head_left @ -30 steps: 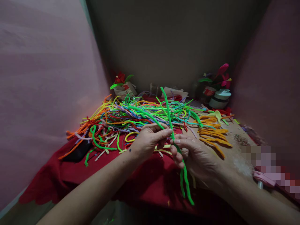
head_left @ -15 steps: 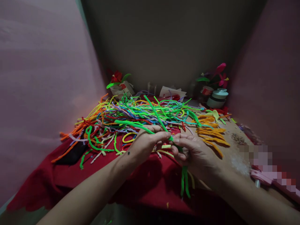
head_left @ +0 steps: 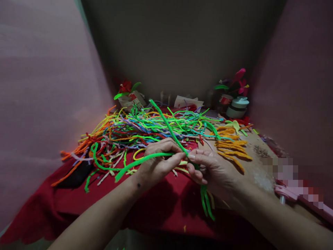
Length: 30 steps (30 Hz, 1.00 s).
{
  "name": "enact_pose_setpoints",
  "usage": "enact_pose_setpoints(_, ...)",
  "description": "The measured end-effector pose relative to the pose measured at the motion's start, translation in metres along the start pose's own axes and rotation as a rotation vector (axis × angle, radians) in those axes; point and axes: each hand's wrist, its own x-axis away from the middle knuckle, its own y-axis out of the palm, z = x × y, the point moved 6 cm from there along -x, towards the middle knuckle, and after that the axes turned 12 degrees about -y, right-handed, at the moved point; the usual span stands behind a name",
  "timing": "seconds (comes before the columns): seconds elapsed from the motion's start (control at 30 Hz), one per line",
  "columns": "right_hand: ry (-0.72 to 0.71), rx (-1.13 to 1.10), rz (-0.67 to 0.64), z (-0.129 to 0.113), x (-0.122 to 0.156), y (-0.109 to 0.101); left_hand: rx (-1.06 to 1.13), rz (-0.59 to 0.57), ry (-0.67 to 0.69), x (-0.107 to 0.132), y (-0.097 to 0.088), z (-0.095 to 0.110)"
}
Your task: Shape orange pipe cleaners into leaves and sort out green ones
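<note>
Green pipe cleaners (head_left: 166,121) cross at a joint pinched between both hands, above the front of the table. My left hand (head_left: 160,158) is closed on them, thumb and fingertips together; one strand runs back over its knuckles to the left. My right hand (head_left: 208,163) pinches the same bunch just right of the crossing. Several green ends (head_left: 206,205) hang down below the right palm. The exact twist at the joint is covered by my fingertips.
A heap of multicoloured pipe cleaners (head_left: 156,121) spreads across the red cloth (head_left: 104,205). Orange twisted pieces (head_left: 231,144) lie on a brown board (head_left: 256,163) at right. Behind stand a lidded jar (head_left: 238,106) and artificial flowers (head_left: 241,81). A pink tool (head_left: 288,191) lies right.
The loose green strand has swung down and toward me, now crossing over my left hand and wrist. The upright strand leans further left. Both hands still grip the joint.
</note>
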Motion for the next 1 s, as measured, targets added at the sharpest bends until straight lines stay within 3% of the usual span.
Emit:
enact_pose_setpoints(0.13, 0.010, -0.047, 0.082, 0.001, 0.001, -0.005, -0.028, 0.055, -0.084, 0.003, 0.002, -0.005)
enact_pose_setpoints(0.23, 0.022, -0.059, 0.101, 0.001, 0.003, -0.006, -0.038, 0.043, -0.063, 0.004, 0.004, -0.005)
enact_pose_setpoints(0.3, 0.016, -0.052, 0.106, 0.000, 0.003, -0.006, -0.076, 0.074, 0.051, 0.005, 0.004, -0.003)
enact_pose_setpoints(0.47, 0.046, -0.098, 0.124, 0.002, 0.001, -0.007, -0.281, 0.191, 0.483, 0.021, 0.007, 0.004)
enact_pose_setpoints(0.7, 0.108, -0.119, 0.131, 0.003, 0.002, -0.006, -0.381, 0.117, 0.646, 0.033, 0.009, 0.015)
enact_pose_setpoints(0.77, 0.135, -0.109, 0.148, 0.004, 0.003, -0.006, -0.331, 0.090, 0.637, 0.034, 0.007, 0.019)
enact_pose_setpoints(0.93, 0.125, -0.090, 0.140, 0.005, 0.006, -0.004, -0.214, -0.078, 0.461, 0.033, 0.010, 0.018)
enact_pose_setpoints(1.0, 0.101, -0.068, 0.128, 0.005, 0.007, -0.003, -0.172, -0.078, 0.414, 0.033, 0.010, 0.019)
